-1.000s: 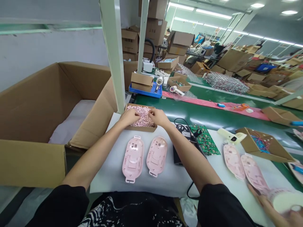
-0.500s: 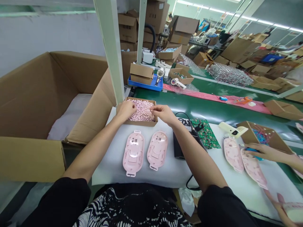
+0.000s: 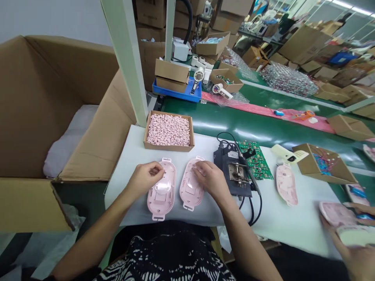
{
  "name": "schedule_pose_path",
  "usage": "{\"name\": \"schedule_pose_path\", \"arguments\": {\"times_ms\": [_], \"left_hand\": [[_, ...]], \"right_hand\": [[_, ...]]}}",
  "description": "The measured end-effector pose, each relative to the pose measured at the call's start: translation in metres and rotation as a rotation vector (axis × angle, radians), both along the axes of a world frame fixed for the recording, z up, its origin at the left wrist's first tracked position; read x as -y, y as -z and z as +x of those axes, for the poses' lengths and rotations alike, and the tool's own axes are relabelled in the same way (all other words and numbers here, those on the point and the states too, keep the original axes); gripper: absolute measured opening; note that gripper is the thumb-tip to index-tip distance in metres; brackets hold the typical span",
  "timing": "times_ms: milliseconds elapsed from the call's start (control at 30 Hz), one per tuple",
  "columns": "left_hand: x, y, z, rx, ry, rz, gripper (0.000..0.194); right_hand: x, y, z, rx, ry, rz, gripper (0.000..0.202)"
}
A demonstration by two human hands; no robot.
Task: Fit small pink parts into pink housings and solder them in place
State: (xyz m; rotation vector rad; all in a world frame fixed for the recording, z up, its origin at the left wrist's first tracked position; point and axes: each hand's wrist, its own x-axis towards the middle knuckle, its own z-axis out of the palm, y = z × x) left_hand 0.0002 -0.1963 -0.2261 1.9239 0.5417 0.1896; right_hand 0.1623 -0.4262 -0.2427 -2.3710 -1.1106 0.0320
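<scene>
Two pink oval shells lie side by side on the white table covering. Over the upper left edge of the left shell [image 3: 161, 195] is my left hand [image 3: 145, 177], its fingers pinched together; whatever they hold is too small to make out. My right hand [image 3: 211, 180] covers the upper right part of the right shell [image 3: 191, 189], fingers bent down and closed, their tips partly hidden. Beyond both shells stands a shallow cardboard box [image 3: 169, 147] full of small pink pieces, with neither hand touching it.
Right of my right hand sits a black soldering unit [image 3: 233, 171] with cables, beside green circuit boards [image 3: 258, 162]. A large carton [image 3: 96, 132] and a green post [image 3: 125, 58] stand left. Another person's hands [image 3: 359, 253] hold pink parts at the far right.
Both my hands have moved from the box of pink pieces down to the two shells. The view has tilted down. The other person's hands have shifted nearer the table's front edge with pink parts.
</scene>
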Motion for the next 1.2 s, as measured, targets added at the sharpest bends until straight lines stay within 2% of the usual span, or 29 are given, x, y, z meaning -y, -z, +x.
{"name": "schedule_pose_path", "arguments": {"times_ms": [133, 300, 400, 667, 867, 1067, 1200], "left_hand": [[0.002, 0.005, -0.011, 0.085, 0.075, 0.189, 0.009], [0.0, 0.021, -0.021, 0.214, 0.162, 0.553, 0.015], [0.0, 0.025, -0.021, 0.229, 0.222, 0.695, 0.018], [0.003, 0.024, -0.012, 0.199, 0.282, 0.799, 0.018], [0.003, 0.025, -0.009, 0.199, 0.248, 0.83, 0.016], [-0.006, 0.023, -0.016, 0.157, 0.207, 0.835, 0.019], [-0.007, 0.022, -0.015, 0.12, 0.236, 0.884, 0.019]], "right_hand": [[-0.01, 0.002, 0.005, 0.017, -0.027, -0.15, 0.019], [-0.008, 0.001, 0.004, 0.052, -0.099, -0.133, 0.024], [-0.005, -0.002, 0.003, 0.07, -0.144, -0.169, 0.028], [-0.004, -0.005, 0.002, 0.05, -0.126, -0.175, 0.027], [-0.005, -0.009, 0.001, 0.035, -0.122, -0.198, 0.026], [-0.005, -0.009, 0.002, 0.045, -0.124, -0.204, 0.025], [-0.004, -0.009, 0.002, 0.056, -0.121, -0.218, 0.024]]}}
